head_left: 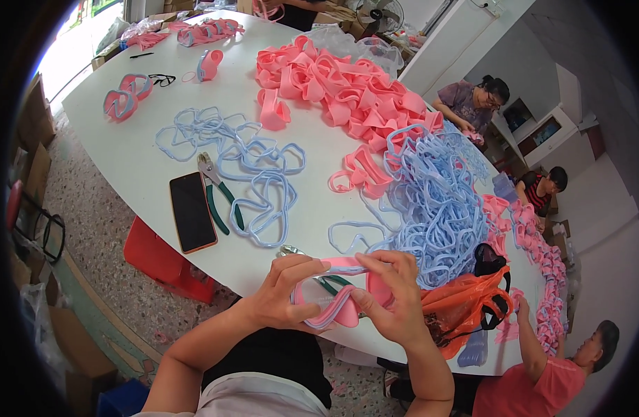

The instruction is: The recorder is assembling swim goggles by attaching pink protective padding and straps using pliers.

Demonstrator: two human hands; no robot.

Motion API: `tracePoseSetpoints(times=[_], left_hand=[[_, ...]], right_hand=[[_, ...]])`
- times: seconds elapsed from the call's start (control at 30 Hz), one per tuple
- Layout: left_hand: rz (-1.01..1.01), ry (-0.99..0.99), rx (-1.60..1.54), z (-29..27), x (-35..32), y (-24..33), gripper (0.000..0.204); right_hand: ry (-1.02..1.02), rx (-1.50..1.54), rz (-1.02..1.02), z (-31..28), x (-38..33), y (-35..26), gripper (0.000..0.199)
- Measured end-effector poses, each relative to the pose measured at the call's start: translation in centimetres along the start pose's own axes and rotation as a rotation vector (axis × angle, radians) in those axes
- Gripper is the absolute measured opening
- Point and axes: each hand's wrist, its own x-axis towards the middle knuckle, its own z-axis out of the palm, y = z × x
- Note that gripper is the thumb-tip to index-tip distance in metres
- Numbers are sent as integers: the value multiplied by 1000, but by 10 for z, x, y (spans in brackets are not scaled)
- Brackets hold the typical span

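while my left hand point(288, 288) and right hand point(396, 299) pinch opposite ends of one soft pink frame point(347, 314) with a blue-grey rim, my thumbs press its near side and my fingers hook its far side. both grips are narrow, closed on that frame, which i hold just above the table point(145, 146) near its edge; i judge this spread keeps the pliable piece from folding. through its opening show the green handles of one pair of pliers point(331, 281). ahead of my left hand lie a dark phone point(193, 212) and a second green-handled pair point(214, 207), seemingly parked within reach. beyond my right hand sit a heap of blue loops point(437, 208) and, farther off, pink pieces point(347, 90), apparently piled by kind. the phone's screen looks blank; any marking on the frame is too faint to read.
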Motion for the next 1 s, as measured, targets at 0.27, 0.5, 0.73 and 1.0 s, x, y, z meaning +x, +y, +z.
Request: tracePoseSetpoints(times=[0.27, 0.5, 0.73, 1.0], left_hand=[[105, -74, 72, -4, -1, -1, 55], [86, -134, -94, -9, 3, -9, 58], [-1086, 279, -973, 17, -15, 6, 100], [-1349, 463, -1540, 40, 0, 22, 36]], right_hand=[[-134, 75, 111, -12, 1, 1, 39], [-288, 485, 350, -24, 6, 11, 33], [50, 592, 427, 1, 0, 39, 28], [40, 718, 454, 24, 2, 43, 26]])
